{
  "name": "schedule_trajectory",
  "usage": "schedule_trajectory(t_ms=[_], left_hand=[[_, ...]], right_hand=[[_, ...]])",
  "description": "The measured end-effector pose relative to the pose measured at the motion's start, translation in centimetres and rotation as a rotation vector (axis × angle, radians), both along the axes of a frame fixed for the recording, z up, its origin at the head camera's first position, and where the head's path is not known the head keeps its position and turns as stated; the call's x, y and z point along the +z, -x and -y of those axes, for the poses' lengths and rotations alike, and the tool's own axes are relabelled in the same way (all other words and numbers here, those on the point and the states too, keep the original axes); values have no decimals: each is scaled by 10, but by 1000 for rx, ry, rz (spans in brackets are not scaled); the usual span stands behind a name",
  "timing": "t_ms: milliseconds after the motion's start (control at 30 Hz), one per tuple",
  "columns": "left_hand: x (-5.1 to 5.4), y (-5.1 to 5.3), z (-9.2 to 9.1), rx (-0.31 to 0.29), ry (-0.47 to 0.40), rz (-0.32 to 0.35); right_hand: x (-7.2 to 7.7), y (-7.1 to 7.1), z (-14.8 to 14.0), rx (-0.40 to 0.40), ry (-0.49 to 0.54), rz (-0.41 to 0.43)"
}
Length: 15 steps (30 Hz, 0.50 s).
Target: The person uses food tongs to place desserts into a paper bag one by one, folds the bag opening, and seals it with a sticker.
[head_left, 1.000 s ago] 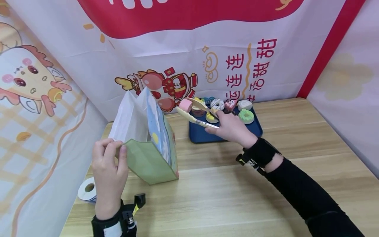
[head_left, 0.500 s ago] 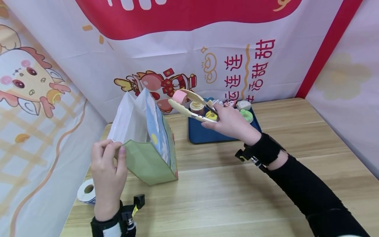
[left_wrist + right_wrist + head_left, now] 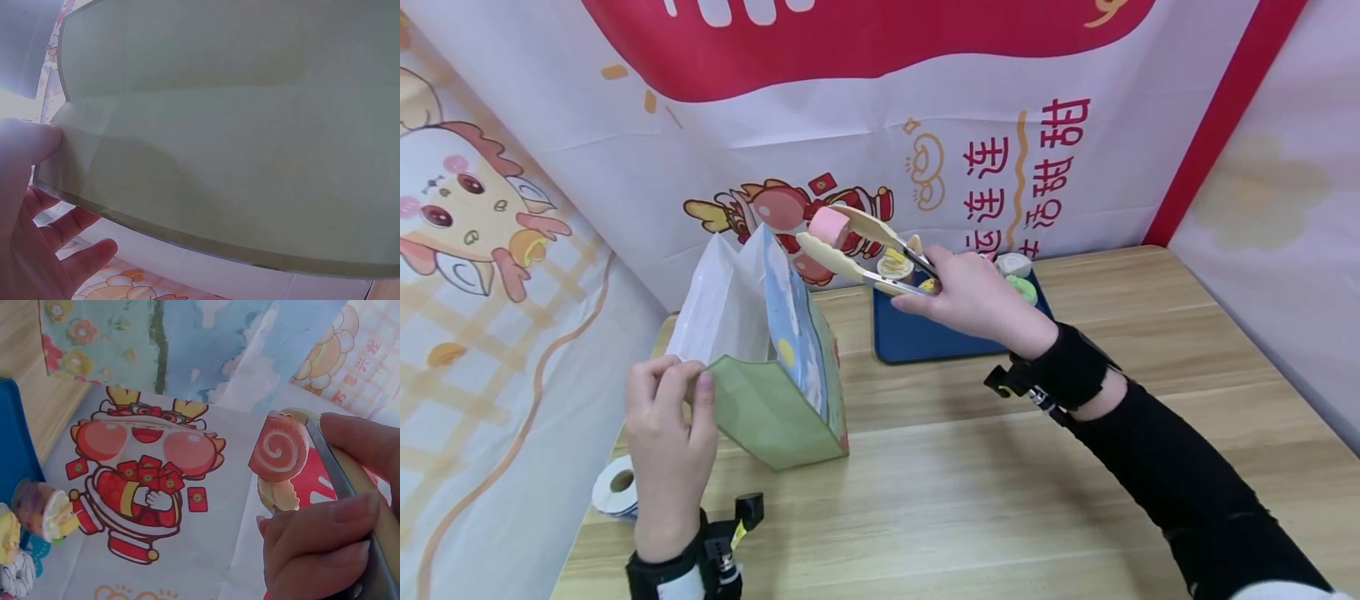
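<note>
My right hand [image 3: 981, 296] grips a pair of tongs [image 3: 835, 257] with pale tips and metal arms. Between those tips is a pink cake roll [image 3: 829, 226], whose white spiral shows in the right wrist view. The tongs hold it in the air, just right of an upright paper bag [image 3: 775, 408] with its top open. The bag has a green side, a sky-and-flower print and a white inside. My left hand [image 3: 670, 442] pinches the bag's near left rim, thumb on the green side [image 3: 219, 144] and fingers on the other.
A blue tray [image 3: 917, 342] with toy-like donuts and a cream-topped cup [image 3: 44, 509] stands behind the right hand. A white roll [image 3: 615, 492] lies by the left wrist. Printed cloth [image 3: 820, 125] hangs behind the wooden table [image 3: 940, 500].
The right hand has lifted the tongs and cake roll up and leftward, away from the tray and closer to the bag. The left hand keeps its hold on the rim.
</note>
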State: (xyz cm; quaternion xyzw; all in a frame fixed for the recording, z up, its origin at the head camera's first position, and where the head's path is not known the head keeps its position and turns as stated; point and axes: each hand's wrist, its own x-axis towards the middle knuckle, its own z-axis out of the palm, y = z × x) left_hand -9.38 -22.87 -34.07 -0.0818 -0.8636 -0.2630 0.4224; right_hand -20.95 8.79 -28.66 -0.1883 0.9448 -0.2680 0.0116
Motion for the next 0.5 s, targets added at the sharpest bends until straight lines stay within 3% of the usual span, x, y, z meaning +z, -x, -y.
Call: schedule_trajectory(t_ms=[500], left_hand=[[3, -2, -3, -2, 1, -7]], right_hand=[[26, -15, 9, 66, 66, 5]])
